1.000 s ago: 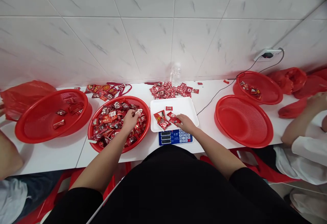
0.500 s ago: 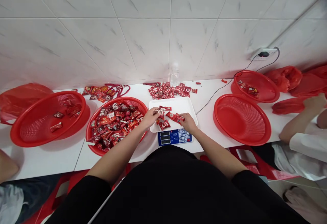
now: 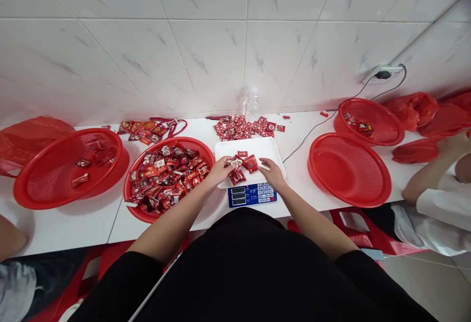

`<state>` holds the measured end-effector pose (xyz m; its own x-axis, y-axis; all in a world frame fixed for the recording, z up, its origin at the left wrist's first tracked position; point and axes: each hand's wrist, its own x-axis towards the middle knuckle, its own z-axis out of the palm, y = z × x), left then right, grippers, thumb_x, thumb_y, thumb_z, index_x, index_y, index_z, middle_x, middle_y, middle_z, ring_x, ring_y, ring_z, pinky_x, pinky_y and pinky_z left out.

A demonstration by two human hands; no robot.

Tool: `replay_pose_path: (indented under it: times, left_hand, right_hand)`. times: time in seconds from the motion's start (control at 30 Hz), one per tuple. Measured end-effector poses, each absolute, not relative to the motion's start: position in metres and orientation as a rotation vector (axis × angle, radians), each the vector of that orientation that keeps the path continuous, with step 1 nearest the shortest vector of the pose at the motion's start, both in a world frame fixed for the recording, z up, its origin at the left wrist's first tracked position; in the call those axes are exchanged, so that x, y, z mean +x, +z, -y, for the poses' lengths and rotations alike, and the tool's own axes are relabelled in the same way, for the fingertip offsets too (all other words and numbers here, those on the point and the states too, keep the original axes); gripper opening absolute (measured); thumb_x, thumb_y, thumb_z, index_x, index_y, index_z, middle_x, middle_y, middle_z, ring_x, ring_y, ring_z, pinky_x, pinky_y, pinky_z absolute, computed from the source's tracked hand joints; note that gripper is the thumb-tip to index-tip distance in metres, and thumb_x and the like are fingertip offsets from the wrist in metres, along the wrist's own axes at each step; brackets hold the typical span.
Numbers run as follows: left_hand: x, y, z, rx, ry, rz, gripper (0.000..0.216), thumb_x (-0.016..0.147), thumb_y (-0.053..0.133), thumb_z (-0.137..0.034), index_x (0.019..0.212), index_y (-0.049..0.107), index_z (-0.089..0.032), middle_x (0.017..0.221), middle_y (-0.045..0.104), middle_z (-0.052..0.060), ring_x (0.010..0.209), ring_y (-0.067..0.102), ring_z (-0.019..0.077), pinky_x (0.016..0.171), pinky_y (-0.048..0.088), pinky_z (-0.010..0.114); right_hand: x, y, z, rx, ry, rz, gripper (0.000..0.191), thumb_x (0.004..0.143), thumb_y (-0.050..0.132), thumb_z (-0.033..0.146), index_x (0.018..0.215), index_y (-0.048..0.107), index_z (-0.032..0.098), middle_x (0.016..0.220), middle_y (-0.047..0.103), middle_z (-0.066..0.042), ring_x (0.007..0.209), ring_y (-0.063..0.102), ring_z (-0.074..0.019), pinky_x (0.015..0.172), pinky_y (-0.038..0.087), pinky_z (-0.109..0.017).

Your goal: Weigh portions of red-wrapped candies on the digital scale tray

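Over the white pan of a digital scale, my left hand pinches a small red snack packet with white lettering. My right hand is just right of another red packet, thumb and fingers apart, with nothing seen between them. A further red packet lies on the pan below the held one, and a smaller red sachet lies behind it.
Left of the scale stands a red basket heaped with packets. Another basket holds a few. Behind the pan are a pile of sachets and a clear bottle. A black cable runs right, near two baskets and a co-worker's arm.
My right hand has let go of the red packets it held and opened slightly to the right. My left hand still grips its packet. The view has shifted slightly.
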<state>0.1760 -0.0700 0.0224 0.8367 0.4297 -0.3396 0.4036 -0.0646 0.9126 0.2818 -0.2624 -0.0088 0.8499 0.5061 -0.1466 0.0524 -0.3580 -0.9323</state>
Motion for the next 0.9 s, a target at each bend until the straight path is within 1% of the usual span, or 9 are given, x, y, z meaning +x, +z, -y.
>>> replay_pose_path:
  times: [0.07,0.2,0.37,0.43,0.53,0.7,0.9]
  left_hand:
    - [0.175,0.020,0.070,1.709,0.030,-0.658,0.035,0.079,0.061,-0.023,0.113,0.057,-0.017,0.080,0.067,0.004,0.074,0.064,0.0163,0.066,0.051,0.028]
    - [0.172,0.019,0.068,1.728,0.009,-0.664,0.036,0.080,0.059,-0.026,0.115,0.056,-0.017,0.086,0.067,0.005,0.077,0.064,0.0166,0.066,0.051,0.027]
    - [0.170,0.021,0.065,1.743,0.002,-0.670,0.032,0.077,0.063,-0.027,0.108,0.060,-0.019,0.090,0.068,0.004,0.077,0.063,0.0170,0.068,0.050,0.029]
    - [0.170,0.021,0.064,1.737,0.000,-0.671,0.032,0.076,0.063,-0.028,0.107,0.060,-0.018,0.090,0.068,0.004,0.076,0.063,0.0169,0.068,0.050,0.029]
    - [0.171,0.020,0.064,1.746,-0.004,-0.668,0.033,0.077,0.062,-0.028,0.108,0.060,-0.018,0.090,0.068,0.005,0.077,0.063,0.0169,0.069,0.050,0.029]
    - [0.174,0.019,0.064,1.745,0.000,-0.669,0.034,0.076,0.062,-0.029,0.108,0.060,-0.018,0.089,0.069,0.004,0.078,0.063,0.0166,0.071,0.050,0.029]
    - [0.175,0.019,0.064,1.715,0.027,-0.641,0.037,0.075,0.063,-0.031,0.109,0.059,-0.017,0.083,0.067,0.004,0.073,0.063,0.0166,0.064,0.049,0.028]
  right_hand:
    - [0.278,-0.006,0.269,-1.947,0.459,0.498,0.038,0.082,0.052,0.037,0.116,0.058,0.021,0.122,0.058,-0.007,0.110,0.055,-0.0199,0.088,0.049,-0.034]
    - [0.265,-0.015,0.302,-2.084,0.472,0.827,0.035,0.090,0.041,0.035,0.118,0.057,0.022,0.110,0.064,-0.006,0.095,0.060,-0.0170,0.083,0.050,-0.031]
    - [0.244,-0.054,0.366,-2.307,0.645,1.346,0.037,0.093,0.036,0.028,0.125,0.056,0.024,0.111,0.063,-0.007,0.099,0.059,-0.0186,0.086,0.047,-0.031]
    - [0.238,-0.067,0.386,-2.388,0.746,1.443,0.039,0.094,0.034,0.027,0.128,0.053,0.025,0.108,0.064,-0.007,0.096,0.060,-0.0187,0.083,0.046,-0.030]
    - [0.231,-0.077,0.401,-2.455,0.854,1.506,0.042,0.095,0.033,0.028,0.134,0.048,0.026,0.102,0.065,-0.007,0.092,0.061,-0.0188,0.081,0.045,-0.029]
    - [0.226,-0.082,0.401,-2.498,0.914,1.494,0.043,0.095,0.034,0.028,0.137,0.044,0.029,0.103,0.064,-0.007,0.091,0.061,-0.0184,0.079,0.043,-0.027]
    - [0.229,-0.084,0.402,-2.587,0.910,1.457,0.046,0.095,0.035,0.029,0.140,0.039,0.028,0.101,0.064,-0.007,0.090,0.061,-0.0188,0.077,0.043,-0.027]
